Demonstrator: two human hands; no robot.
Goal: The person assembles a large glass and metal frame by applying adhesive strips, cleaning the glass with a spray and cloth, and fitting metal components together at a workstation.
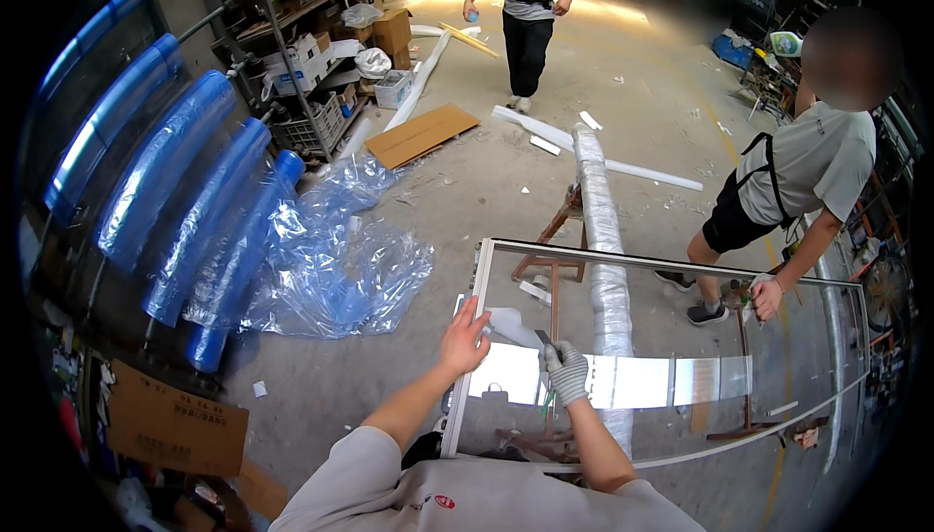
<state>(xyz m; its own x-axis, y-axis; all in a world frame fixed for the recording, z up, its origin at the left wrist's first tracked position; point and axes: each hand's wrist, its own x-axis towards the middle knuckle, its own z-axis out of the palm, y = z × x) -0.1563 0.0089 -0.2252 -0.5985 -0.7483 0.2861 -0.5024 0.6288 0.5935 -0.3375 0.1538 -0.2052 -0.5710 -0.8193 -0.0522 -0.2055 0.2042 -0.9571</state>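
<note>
A large glazed panel with a light metal frame point(473, 362) lies in front of me, reaching away to the right. My left hand point(465, 339), bare with fingers stretched out, rests at its left edge. Over the glass, my right hand point(567, 376) wears a striped grey-white glove and is closed around a small hand tool with a flat dark end point(543, 337). A bit of green shows below that fist; the tool's exact kind is unclear. At the panel's far right side, a co-worker's hand point(767, 299) touches the frame.
A trestle with a wrapped bar point(609, 303) stands under the panel. Blue film rolls point(175, 162) fill the left, with loose film point(341, 260) on the floor. Cardboard point(423, 136) and white strips point(623, 164) lie beyond. Another person point(526, 7) stands farther back; shelves point(311, 65) are back left.
</note>
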